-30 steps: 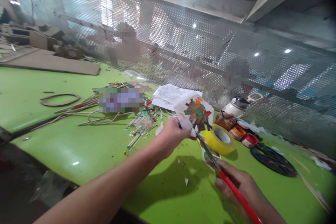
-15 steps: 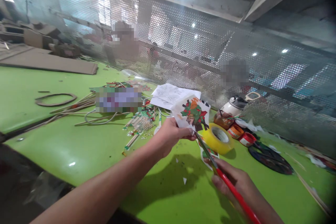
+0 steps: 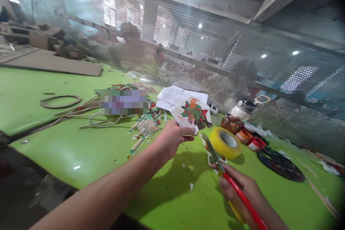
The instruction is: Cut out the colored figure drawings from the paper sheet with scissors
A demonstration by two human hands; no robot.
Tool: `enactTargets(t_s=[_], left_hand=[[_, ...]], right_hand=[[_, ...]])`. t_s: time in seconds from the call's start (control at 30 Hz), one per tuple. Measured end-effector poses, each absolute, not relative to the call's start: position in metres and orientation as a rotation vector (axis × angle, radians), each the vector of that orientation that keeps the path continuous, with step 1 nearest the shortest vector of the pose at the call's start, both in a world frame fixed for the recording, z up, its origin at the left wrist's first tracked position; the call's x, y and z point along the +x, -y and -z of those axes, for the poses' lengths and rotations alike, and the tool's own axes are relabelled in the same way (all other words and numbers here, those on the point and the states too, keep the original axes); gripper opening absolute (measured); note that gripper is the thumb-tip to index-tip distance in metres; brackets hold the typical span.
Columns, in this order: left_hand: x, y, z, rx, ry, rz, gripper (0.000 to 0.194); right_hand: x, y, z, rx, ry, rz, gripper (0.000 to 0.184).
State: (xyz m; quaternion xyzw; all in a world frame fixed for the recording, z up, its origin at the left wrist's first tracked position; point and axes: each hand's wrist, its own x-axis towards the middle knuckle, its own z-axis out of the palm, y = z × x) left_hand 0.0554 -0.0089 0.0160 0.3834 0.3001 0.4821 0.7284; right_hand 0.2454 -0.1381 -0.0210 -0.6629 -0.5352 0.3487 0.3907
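Between the thumb and fingers of my left hand (image 3: 176, 137) is a white paper cutout (image 3: 196, 113) painted in green, red, orange and brown. My right hand (image 3: 242, 188) grips a pair of scissors (image 3: 217, 158) with red and yellow handles. Their blades stand slightly apart, with the tips a little below and right of the paper, not touching it. Beneath the blades, partly hidden, lies another painted paper piece (image 3: 207, 151) on the green table (image 3: 161, 201). A roll of yellow tape (image 3: 225, 143) sits just right of the blades.
Paint jars (image 3: 256, 144), a white bottle (image 3: 240, 109) and a dark palette (image 3: 280, 165) stand at the right. Line-drawn sheets (image 3: 172, 97) lie behind my left hand. Thin sticks (image 3: 138, 145) and beads are to the left. Cardboard (image 3: 54, 61) lies far left, before a perforated screen (image 3: 185, 46).
The scissors have come away from the paper and their blades have opened a little. My left hand has shifted the cutout slightly left. Small paper scraps stay on the table.
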Motion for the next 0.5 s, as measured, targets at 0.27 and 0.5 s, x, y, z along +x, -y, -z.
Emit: enactTargets(t_s=[0.27,0.5], left_hand=[[0.063,0.02,-0.014,0.818,-0.611,-1.02,0.022],[0.066,0.026,-0.015,0.831,-0.647,-0.985,0.022]], right_hand=[[0.231,0.139,0.018,-1.643,1.372,-1.007,0.062],[0.232,0.138,0.017,-1.631,1.33,-1.04,0.062]])
